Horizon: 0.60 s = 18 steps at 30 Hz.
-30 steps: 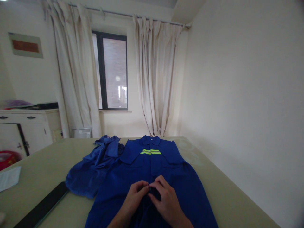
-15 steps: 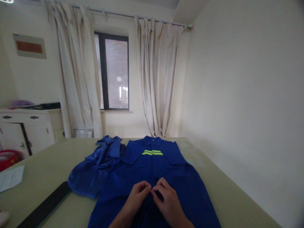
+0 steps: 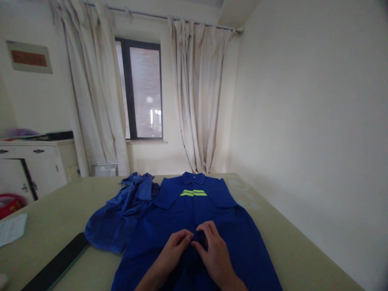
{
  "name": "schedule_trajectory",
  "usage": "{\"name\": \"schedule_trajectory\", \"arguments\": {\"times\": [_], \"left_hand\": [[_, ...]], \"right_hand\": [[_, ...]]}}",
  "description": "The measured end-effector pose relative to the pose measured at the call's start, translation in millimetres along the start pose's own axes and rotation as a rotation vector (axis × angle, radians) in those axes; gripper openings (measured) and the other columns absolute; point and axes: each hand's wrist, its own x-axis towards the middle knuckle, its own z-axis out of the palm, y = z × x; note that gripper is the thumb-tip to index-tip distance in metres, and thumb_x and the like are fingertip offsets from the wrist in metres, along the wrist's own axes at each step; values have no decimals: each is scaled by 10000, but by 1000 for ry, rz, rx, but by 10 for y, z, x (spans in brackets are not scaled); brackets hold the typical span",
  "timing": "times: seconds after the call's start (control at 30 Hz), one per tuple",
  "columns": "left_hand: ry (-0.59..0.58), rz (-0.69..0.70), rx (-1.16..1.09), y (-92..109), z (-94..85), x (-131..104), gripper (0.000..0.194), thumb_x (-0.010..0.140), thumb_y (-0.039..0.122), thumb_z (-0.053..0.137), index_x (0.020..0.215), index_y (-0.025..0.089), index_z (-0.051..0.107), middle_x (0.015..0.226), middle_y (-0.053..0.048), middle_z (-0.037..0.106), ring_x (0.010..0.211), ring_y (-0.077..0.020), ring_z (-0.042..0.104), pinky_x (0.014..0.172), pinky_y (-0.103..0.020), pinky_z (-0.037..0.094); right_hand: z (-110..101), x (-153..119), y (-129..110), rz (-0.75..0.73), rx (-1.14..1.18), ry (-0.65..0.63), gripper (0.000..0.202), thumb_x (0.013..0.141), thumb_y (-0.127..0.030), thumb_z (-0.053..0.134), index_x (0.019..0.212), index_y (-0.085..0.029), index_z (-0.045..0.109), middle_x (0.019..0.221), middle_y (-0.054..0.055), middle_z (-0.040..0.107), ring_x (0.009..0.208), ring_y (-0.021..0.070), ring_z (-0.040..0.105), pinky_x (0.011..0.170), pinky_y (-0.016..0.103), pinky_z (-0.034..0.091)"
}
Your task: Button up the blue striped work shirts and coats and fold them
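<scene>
A dark blue work jacket (image 3: 169, 220) lies front up, its collar at the far end and yellow-green reflective stripes across the chest. Over the middle of its front, my left hand (image 3: 177, 246) pinches the front edge between thumb and index finger. Just to the right, my right hand (image 3: 214, 250) has thumb and index finger spread apart, with nothing visible between them. The cloth below both hands is dark and partly hidden by them. A second blue garment (image 3: 113, 226) is crumpled against the jacket's left side.
The jacket lies on a pale green table (image 3: 291, 246). A long black flat object (image 3: 57, 262) and a sheet of paper (image 3: 12, 229) lie on the left. A red basin (image 3: 12, 206) and white cabinet (image 3: 45, 169) stand beyond. A wall (image 3: 318, 121) runs along the right.
My right hand's thumb and index finger have parted and drawn slightly away from my left fingertips. My left hand stays at the jacket front. The view has shifted slightly right.
</scene>
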Motion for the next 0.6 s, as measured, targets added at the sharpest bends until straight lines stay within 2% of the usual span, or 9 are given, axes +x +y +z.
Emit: {"name": "schedule_trajectory", "arguments": {"times": [0.03,0.1,0.17,0.3,0.4,0.5,0.6], "left_hand": [[-18,-1,-3,-1,-16,-3,422,854,590,641,917,181,726,883,-13,704,881,-194,596,840,-284,441],[-48,0,35,6,-29,-18,402,845,555,650,953,178,737,935,-34,732,919,-213,621,871,-297,450],[-30,-1,161,29,-7,-47,356,866,515,620,896,177,730,884,-43,738,867,-216,638,802,-289,455],[33,-21,526,109,118,-126,284,937,426,528,827,215,684,767,-25,722,710,-194,638,639,-266,376],[41,-19,722,175,201,-165,285,967,358,470,793,233,657,736,-15,708,672,-182,631,616,-268,318],[46,-29,794,231,221,-178,318,977,338,446,748,230,639,728,-14,698,670,-176,626,611,-269,287],[22,-63,816,271,197,-180,341,983,364,440,756,229,655,705,-9,689,655,-173,615,602,-267,281]], "right_hand": [[-25,8,3,-22,5,-20,248,913,-215,660,1146,-297,648,1154,24,635,970,192,671,851,279,521],[-69,29,11,-53,-8,-100,164,952,-250,633,1097,-311,681,1108,9,662,993,189,669,866,268,507],[-86,53,29,-36,-51,-157,85,971,-268,619,943,-284,698,966,-3,683,940,184,671,826,255,487],[-56,100,88,62,-102,-158,259,1032,-328,522,831,-244,663,855,-1,699,831,170,678,742,243,449],[-52,118,122,174,-156,-163,282,1058,-317,438,915,-257,673,864,1,732,820,178,702,688,244,431],[-78,114,134,272,-257,-203,155,984,-262,552,1048,-282,691,965,15,747,882,208,717,679,256,433],[-96,104,142,298,-309,-211,224,953,-249,572,1126,-300,705,1090,41,709,909,214,716,693,272,455]]}}
